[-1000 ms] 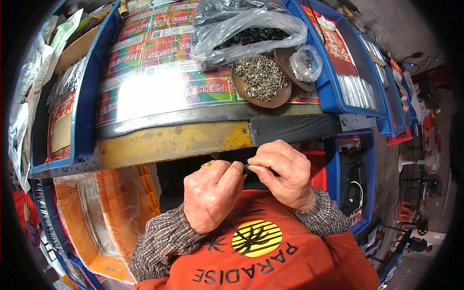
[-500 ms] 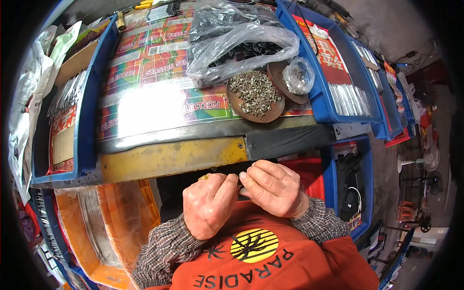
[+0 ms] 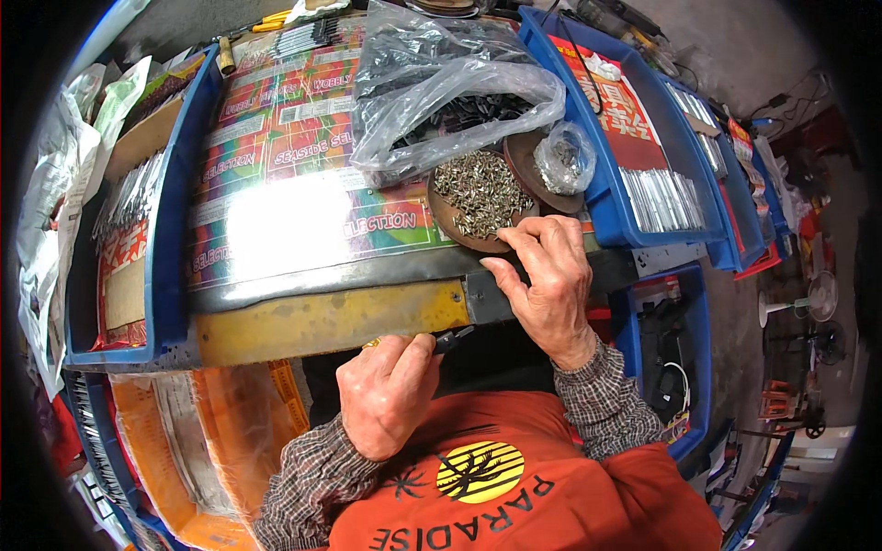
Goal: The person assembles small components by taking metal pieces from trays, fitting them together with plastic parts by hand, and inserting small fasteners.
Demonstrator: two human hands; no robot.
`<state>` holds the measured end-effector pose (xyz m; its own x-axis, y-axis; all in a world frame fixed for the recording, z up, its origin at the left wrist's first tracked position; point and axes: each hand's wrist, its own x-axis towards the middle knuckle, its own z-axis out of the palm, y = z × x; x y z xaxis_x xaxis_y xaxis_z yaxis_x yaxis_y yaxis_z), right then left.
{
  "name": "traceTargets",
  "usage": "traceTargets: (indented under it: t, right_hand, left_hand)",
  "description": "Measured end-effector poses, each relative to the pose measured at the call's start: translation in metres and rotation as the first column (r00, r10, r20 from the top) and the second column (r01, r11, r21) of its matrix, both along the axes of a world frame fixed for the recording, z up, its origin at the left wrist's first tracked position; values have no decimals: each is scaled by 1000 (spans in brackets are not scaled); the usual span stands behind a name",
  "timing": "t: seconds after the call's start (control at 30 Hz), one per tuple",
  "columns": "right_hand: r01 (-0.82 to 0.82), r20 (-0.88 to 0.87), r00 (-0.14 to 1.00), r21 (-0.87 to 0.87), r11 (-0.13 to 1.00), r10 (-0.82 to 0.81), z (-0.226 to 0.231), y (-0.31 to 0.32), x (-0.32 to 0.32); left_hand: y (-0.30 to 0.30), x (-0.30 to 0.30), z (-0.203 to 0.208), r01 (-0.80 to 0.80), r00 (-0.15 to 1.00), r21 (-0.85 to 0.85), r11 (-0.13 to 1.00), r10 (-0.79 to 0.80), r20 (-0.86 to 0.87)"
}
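My left hand is closed near the table's front edge. A small black part sticks out between its thumb and forefinger; the rest of the part is hidden in the fingers. My right hand reaches over the edge, its forefinger at the near rim of a round brown dish. Thumb and forefinger are apart with nothing visible between them. A heap of small silvery metal pins fills the dish. Behind it lies a clear plastic bag with many black parts inside.
A second brown dish carries a small clear bag. Blue trays with thin metal pieces stand at the right and left. An orange lined crate and a blue bin sit below the table edge.
My right hand has left my left hand and moved up and right to the dish, its fingers opening. The black part now shows in my left hand, which has shifted slightly left.
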<state>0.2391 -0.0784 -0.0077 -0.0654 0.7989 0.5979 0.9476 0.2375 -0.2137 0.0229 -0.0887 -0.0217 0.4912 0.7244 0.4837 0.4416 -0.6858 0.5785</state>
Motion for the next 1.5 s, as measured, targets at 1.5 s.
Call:
traceTargets:
  t: [1.5]
  right_hand:
    - [-499, -182, 854, -20, 866, 488, 1, -42, -30]
  left_hand:
    - [-9, -4, 6, 41, 998, -213, 976, -30, 54]
